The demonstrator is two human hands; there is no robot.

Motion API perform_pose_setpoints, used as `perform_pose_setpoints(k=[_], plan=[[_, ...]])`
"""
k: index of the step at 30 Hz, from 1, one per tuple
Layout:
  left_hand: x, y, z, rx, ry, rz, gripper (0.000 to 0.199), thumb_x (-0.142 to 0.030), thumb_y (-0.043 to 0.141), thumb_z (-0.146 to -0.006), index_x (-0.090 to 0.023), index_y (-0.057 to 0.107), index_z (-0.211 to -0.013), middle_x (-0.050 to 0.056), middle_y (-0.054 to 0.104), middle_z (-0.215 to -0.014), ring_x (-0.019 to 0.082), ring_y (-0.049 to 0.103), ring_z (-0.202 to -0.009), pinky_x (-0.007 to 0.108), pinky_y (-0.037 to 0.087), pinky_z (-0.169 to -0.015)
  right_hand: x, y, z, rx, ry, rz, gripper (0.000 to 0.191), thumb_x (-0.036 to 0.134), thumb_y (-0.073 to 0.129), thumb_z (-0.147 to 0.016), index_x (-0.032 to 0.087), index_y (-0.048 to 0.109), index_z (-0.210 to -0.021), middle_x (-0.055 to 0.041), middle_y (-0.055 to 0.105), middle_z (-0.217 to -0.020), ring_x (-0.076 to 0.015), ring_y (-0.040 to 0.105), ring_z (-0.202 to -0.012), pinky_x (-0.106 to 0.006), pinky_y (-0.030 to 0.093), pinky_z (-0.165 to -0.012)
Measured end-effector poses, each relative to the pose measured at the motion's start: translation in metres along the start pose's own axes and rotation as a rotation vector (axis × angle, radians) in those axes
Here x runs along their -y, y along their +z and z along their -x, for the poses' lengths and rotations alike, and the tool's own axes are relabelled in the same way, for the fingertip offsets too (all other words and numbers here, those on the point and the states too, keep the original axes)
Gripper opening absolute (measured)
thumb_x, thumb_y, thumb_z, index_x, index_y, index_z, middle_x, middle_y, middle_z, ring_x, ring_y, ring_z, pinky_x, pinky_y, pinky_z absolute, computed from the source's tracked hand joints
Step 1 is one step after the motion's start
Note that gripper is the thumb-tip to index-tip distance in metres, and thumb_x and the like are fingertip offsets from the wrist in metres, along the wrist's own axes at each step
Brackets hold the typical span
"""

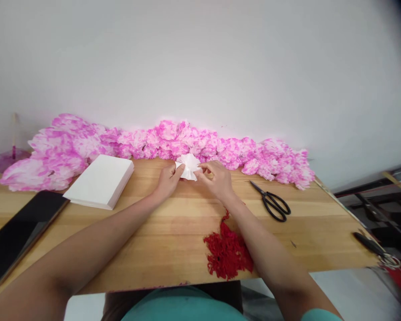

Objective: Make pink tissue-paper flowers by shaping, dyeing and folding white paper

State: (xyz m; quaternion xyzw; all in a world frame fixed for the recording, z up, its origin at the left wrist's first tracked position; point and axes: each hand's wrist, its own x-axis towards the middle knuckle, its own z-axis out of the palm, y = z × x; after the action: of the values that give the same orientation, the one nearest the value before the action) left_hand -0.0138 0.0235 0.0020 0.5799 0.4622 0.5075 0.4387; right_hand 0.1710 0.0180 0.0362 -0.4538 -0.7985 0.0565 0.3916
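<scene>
Head view: a person in a teal shirt (pixel 183 305) has both bare hands on a round, ruffled white paper flower (pixel 189 166), over the far half of a pale, wood-grained table (pixel 153 258). I'll place everything by that white flower, taking left and right as the person does. The left hand (pixel 169 180) grips its left edge, thumb laid on the front and the other fingers mostly hidden from me. The right hand (pixel 218 179) pinches its right edge between thumb and forefinger. So the two hands are apart, with the flower between them; whether it touches the tabletop, I cannot tell.

Just behind the flower, a long bank of fluffy pink-and-white blossoms (pixel 173 136) spreads far to both sides of it, along a plain pale wall (pixel 200 58). Left of the flower lies a thick rectangular stack of white sheets (pixel 102 178); farther left and nearer the person is a flat black glossy-screened device (pixel 23 234). To the flower's right rest black-handled metal scissors (pixel 263 194), blades shut, tips angled towards it. Nearer the person than the flower, and a little right, sits a tangled heap of red yarn (pixel 229 254), beside the right forearm. Well off to the flower's right, by the table's edge, is a small dark-handled tool (pixel 367 243).
</scene>
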Motion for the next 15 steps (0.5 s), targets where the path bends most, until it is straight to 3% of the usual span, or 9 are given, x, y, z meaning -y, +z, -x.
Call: perform_pose_setpoints(k=[7, 15], plan=[[0.003, 0.002, 0.001, 0.072, -0.050, -0.110, 0.035, -0.045, 0.064, -0.077, -0.014, 0.063, -0.062, 0.005, 0.065, -0.062, 0.018, 0.060, -0.062, 0.025, 0.041, -0.056, 0.001, 0.007, 0.002, -0.008, 0.058, -0.025, 0.017, 0.022, 0.055, -0.086, 0.023, 0.071, -0.087, -0.0033, 0.071, -0.081, -0.0189, 0.061, -0.075, -0.032, 0.044, -0.072], [0.000, 0.000, 0.000, 0.177, -0.106, 0.130, 0.037, -0.049, 0.064, -0.076, -0.013, 0.067, -0.071, 0.008, 0.070, -0.070, 0.018, 0.061, -0.066, 0.028, 0.047, -0.064, -0.010, 0.002, -0.004, -0.119, 0.403, -0.364, 0.022, 0.039, 0.062, -0.083, 0.019, 0.069, -0.080, -0.0012, 0.069, -0.076, -0.0154, 0.059, -0.069, -0.028, 0.044, -0.066]])
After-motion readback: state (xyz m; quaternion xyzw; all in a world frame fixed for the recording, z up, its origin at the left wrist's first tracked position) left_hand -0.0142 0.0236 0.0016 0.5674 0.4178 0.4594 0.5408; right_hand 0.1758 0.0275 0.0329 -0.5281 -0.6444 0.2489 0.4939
